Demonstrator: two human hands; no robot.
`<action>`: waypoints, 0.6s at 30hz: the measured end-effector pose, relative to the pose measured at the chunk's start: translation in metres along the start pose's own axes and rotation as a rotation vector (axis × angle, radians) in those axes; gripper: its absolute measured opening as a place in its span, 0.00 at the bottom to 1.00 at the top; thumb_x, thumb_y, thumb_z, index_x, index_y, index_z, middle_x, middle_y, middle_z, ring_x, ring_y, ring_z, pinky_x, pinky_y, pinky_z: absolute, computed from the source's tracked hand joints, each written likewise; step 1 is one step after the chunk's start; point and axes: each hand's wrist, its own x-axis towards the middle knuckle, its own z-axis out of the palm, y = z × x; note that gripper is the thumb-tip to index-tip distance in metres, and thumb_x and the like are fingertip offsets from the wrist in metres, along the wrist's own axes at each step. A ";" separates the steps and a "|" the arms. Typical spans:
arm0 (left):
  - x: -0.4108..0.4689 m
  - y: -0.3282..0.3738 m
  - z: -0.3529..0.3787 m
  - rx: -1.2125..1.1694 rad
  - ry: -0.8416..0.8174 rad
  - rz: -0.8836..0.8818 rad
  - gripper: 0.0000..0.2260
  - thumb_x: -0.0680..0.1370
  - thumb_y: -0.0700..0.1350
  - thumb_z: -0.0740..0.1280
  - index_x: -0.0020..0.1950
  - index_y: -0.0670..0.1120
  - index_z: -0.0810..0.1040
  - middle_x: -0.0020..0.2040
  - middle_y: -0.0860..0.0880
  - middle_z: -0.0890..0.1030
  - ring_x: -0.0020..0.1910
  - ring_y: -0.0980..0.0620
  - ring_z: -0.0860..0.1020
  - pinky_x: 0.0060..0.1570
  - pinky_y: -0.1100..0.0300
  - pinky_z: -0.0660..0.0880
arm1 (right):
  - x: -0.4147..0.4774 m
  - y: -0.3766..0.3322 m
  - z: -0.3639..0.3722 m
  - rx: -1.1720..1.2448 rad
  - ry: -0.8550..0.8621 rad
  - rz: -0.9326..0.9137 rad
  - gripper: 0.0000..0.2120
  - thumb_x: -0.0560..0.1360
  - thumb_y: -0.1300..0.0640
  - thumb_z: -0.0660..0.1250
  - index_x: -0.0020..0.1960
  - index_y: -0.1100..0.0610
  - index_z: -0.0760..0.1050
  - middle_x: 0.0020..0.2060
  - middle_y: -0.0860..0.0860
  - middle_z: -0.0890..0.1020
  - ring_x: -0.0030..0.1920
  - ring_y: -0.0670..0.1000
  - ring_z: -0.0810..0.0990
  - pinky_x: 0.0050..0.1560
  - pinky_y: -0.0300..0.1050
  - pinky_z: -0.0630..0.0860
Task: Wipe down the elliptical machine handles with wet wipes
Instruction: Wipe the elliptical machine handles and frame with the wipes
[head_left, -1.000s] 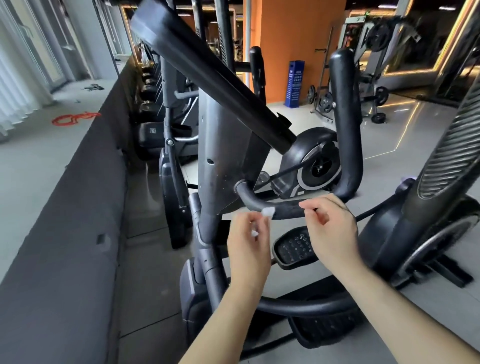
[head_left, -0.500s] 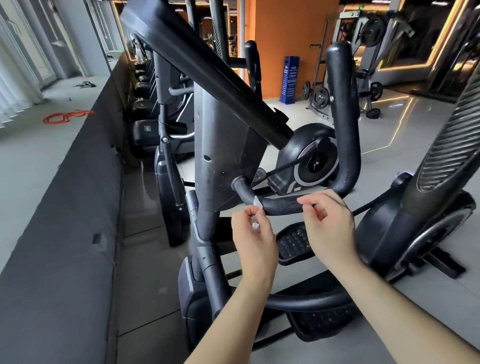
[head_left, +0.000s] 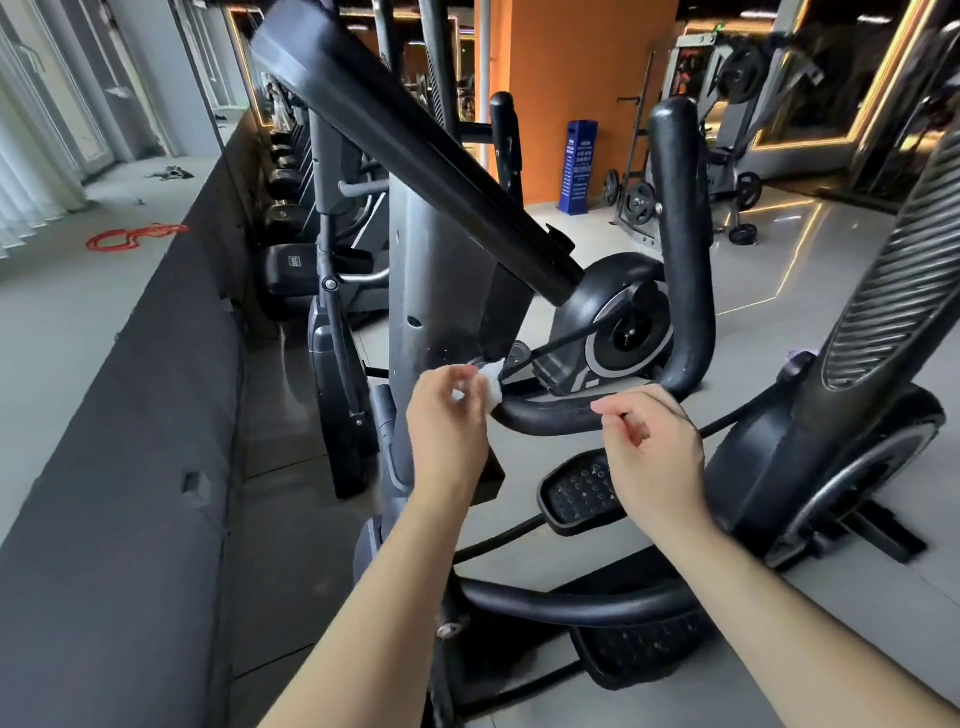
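White wet wipe (head_left: 492, 385), bunched in my left grip (head_left: 448, 415) with the fingers pinched round it, presses onto the black elliptical handle (head_left: 683, 270) at its inner end, right where the bar meets the grey column (head_left: 431, 270). My right grip (head_left: 649, 452) sits further along the same bar, just in front of its low horizontal run near the upward bend. Its fingers are curled in, thumb against forefinger, holding nothing I can see. A foot pedal (head_left: 582, 491) lies below both grips; an orange wall (head_left: 566, 78) stands beyond.
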 end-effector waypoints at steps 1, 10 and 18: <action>0.010 0.001 0.001 0.080 -0.042 0.029 0.05 0.82 0.45 0.68 0.52 0.46 0.84 0.52 0.53 0.80 0.43 0.63 0.76 0.46 0.80 0.65 | 0.001 -0.001 0.000 0.007 0.001 -0.003 0.13 0.76 0.71 0.67 0.45 0.55 0.84 0.45 0.45 0.80 0.40 0.45 0.79 0.44 0.27 0.70; 0.029 0.025 0.011 0.516 -0.387 0.264 0.08 0.80 0.38 0.67 0.51 0.45 0.86 0.52 0.46 0.79 0.50 0.44 0.79 0.48 0.54 0.75 | 0.000 -0.001 -0.004 0.022 -0.002 -0.005 0.12 0.75 0.70 0.67 0.45 0.55 0.84 0.43 0.43 0.79 0.38 0.47 0.77 0.42 0.28 0.69; 0.007 0.047 0.027 0.564 -0.481 0.307 0.10 0.80 0.37 0.65 0.55 0.46 0.83 0.56 0.47 0.78 0.51 0.45 0.80 0.52 0.54 0.76 | 0.002 -0.001 -0.007 0.117 0.007 0.035 0.13 0.77 0.69 0.67 0.47 0.53 0.84 0.45 0.43 0.81 0.42 0.47 0.81 0.45 0.36 0.76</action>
